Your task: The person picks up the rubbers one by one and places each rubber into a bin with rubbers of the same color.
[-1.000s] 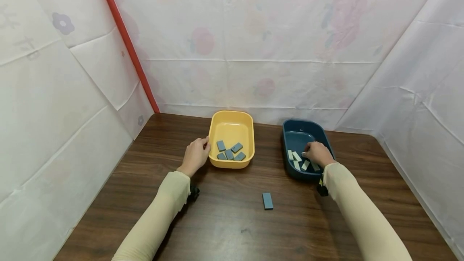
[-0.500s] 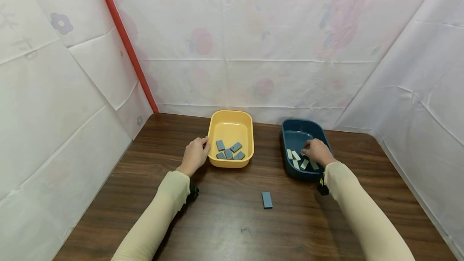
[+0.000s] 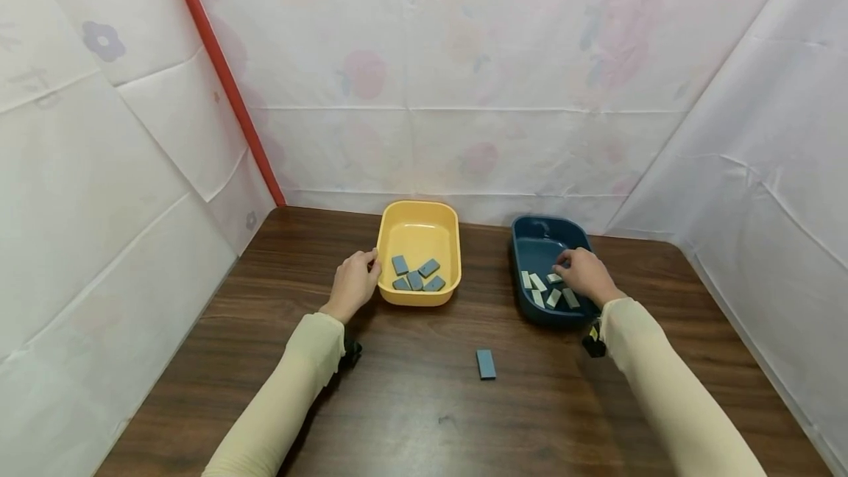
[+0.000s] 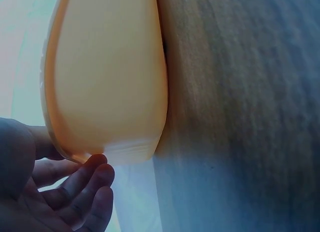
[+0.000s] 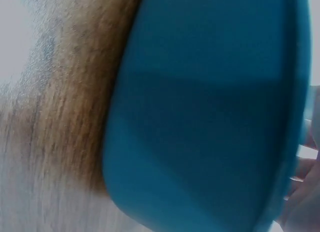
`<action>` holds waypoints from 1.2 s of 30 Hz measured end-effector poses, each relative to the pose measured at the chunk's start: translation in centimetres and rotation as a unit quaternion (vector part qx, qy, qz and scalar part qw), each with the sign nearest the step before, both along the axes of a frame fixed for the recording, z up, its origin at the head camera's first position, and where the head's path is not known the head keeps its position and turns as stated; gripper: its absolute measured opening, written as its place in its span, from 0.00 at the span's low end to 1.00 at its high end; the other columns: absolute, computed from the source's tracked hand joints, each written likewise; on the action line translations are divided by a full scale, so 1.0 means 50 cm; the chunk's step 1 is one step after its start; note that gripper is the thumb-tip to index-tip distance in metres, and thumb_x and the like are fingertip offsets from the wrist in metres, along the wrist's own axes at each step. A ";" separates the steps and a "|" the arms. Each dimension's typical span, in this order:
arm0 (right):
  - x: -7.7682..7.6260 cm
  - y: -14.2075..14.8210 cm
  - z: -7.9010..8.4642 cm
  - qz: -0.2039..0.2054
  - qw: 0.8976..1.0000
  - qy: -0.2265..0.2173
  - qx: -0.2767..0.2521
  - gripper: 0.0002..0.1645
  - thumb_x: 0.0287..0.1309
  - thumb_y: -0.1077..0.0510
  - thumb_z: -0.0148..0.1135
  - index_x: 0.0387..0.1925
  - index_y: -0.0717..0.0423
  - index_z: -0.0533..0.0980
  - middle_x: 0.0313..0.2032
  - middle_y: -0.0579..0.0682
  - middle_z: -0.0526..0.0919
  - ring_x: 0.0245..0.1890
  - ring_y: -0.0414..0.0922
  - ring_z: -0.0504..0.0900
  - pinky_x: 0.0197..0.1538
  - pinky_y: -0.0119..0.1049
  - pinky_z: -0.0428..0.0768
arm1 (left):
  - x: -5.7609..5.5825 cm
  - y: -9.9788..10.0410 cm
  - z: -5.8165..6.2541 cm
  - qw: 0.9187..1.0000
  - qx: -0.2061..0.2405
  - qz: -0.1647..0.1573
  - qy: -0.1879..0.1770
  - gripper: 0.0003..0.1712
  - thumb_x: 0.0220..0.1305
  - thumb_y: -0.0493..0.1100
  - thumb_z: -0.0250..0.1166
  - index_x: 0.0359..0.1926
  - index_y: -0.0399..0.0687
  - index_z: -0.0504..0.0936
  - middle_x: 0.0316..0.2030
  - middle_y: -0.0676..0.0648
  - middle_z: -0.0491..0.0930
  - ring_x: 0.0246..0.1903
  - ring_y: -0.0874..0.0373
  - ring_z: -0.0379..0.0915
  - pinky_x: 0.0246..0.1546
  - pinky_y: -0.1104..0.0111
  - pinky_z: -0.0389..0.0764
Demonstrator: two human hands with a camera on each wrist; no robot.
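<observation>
The left hand (image 3: 355, 283) is at the left rim of a yellow tub (image 3: 453, 241); in the left wrist view its fingertips touch the tub's wall near the rim, one finger passing behind it. Several grey rectangular tiles (image 3: 414, 280) lie in that tub's near half. Over the dark blue tub (image 3: 519, 256) is the right hand (image 3: 586, 275), its fingers loosely bent. Just under its fingertips lies a pale tile (image 3: 553, 278), apparently not held. Several other pale tiles (image 3: 538, 299) lie around it in the tub. The right wrist view mostly shows the blue tub's outer wall.
A single grey tile (image 3: 486, 364) lies on the brown wooden table (image 3: 411, 403), in front of and between the tubs. White patterned sheets (image 3: 424, 94) close off the back and both sides. A red strip (image 3: 225, 76) runs down the back left corner.
The right hand has lifted slightly and drawn back to the right, leaving a pale tile in the blue tub. The left hand stays at the yellow tub's rim. The head view has shifted slightly.
</observation>
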State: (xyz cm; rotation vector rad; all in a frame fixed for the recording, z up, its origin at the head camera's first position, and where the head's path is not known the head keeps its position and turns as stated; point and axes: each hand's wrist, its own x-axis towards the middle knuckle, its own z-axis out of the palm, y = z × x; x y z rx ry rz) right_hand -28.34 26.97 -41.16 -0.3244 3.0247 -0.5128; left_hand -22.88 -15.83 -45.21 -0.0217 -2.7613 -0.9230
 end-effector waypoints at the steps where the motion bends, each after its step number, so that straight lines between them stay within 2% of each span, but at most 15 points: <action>1: 0.002 0.001 0.003 0.000 1.000 0.001 -0.007 0.17 0.67 0.55 0.56 0.46 0.65 0.80 0.46 0.66 0.79 0.41 0.57 0.79 0.44 0.53 0.77 | 0.000 0.000 0.001 1.000 -0.001 0.001 0.000 0.23 0.71 0.42 0.56 0.64 0.39 0.74 0.45 0.38 0.81 0.31 0.51 0.74 0.32 0.63 0.75; 6: 0.015 0.011 0.010 -0.005 1.000 0.011 -0.025 0.18 0.68 0.55 0.55 0.48 0.65 0.79 0.47 0.67 0.79 0.46 0.60 0.78 0.49 0.56 0.76 | -0.001 0.002 0.003 1.000 -0.002 0.001 0.001 0.23 0.71 0.43 0.55 0.64 0.39 0.74 0.45 0.38 0.81 0.31 0.51 0.74 0.33 0.62 0.75; 15: 0.038 0.025 0.027 -0.010 0.998 0.036 -0.043 0.17 0.68 0.56 0.55 0.47 0.66 0.79 0.44 0.66 0.81 0.43 0.58 0.79 0.47 0.55 0.77 | -0.002 0.001 0.000 1.000 0.000 0.008 -0.003 0.23 0.71 0.43 0.56 0.64 0.40 0.74 0.43 0.39 0.81 0.30 0.52 0.72 0.32 0.63 0.73; 22: 0.052 0.040 0.038 -0.018 0.997 0.053 -0.046 0.17 0.68 0.56 0.54 0.47 0.66 0.79 0.43 0.66 0.81 0.42 0.58 0.79 0.46 0.55 0.76 | -0.001 0.002 0.003 1.000 0.000 0.009 -0.006 0.24 0.71 0.43 0.56 0.64 0.39 0.74 0.44 0.39 0.81 0.32 0.51 0.73 0.34 0.61 0.75; 36: 0.070 0.066 0.038 -0.050 0.997 0.042 -0.050 0.19 0.70 0.54 0.52 0.48 0.67 0.78 0.45 0.66 0.80 0.44 0.58 0.78 0.47 0.54 0.77 | 0.003 0.004 0.006 1.000 0.001 0.011 -0.008 0.23 0.71 0.43 0.56 0.63 0.39 0.75 0.44 0.39 0.81 0.30 0.52 0.73 0.32 0.63 0.75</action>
